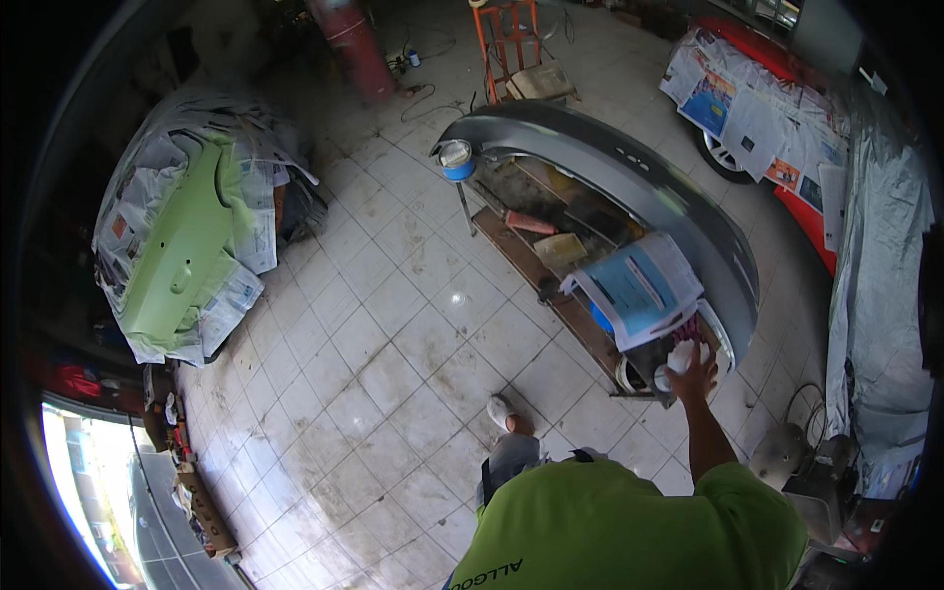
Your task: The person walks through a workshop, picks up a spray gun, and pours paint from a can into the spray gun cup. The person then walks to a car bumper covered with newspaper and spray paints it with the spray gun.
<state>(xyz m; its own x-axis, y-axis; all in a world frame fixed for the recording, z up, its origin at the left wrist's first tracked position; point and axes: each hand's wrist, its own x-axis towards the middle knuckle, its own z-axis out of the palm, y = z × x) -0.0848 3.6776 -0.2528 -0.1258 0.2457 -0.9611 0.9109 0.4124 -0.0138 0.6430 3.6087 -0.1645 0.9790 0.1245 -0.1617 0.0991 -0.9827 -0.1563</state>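
Note:
My right hand (694, 379) reaches to the near right end of a low workbench (580, 329). Its fingers curl around a white, rounded thing (682, 354), perhaps a wad or a small container; its kind is too small to tell. A newspaper sheet (639, 285) lies on the bench just beyond that hand, with something blue partly beneath it. Around the bench's far side curves a grey car bumper (629, 167), with paler patches on its surface. My left hand is out of sight.
A blue-banded tub (456, 162) sits at the bench's far left corner. To the left stands a light green car panel (182, 246), masked with newspaper. A red car (808, 221) with newspaper and silvery sheeting (880, 256) is at the right. An orange trolley (506, 39) stands behind.

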